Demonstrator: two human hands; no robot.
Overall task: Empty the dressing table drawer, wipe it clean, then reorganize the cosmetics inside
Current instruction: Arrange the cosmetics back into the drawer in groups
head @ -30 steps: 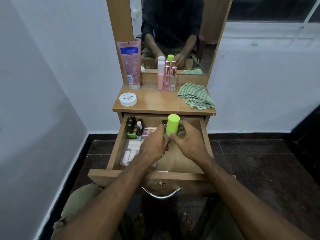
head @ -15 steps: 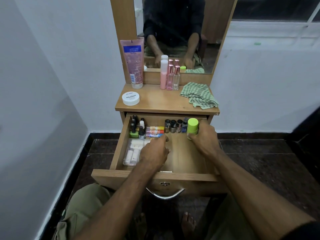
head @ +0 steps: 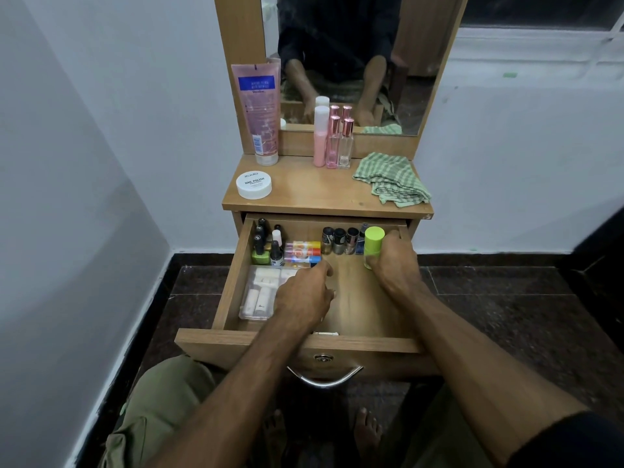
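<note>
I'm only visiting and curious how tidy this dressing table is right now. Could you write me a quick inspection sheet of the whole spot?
Surface: wooden tabletop, mirror behind it.
Job's things: drawer pulled open; nail polish bottles in a row along its back, more bottles at back left, clear tray of pale tubes at front left, green-capped bottle upright at back right.
Clutter: on the tabletop, pink tube, white jar, three pink bottles, checked cloth.
Grippers: left hand loosely curled, empty, over the drawer's middle; right hand around the green-capped bottle.
Cables: nothing seen.
Surroundings: white walls, dark tiled floor, window at upper right.
</note>
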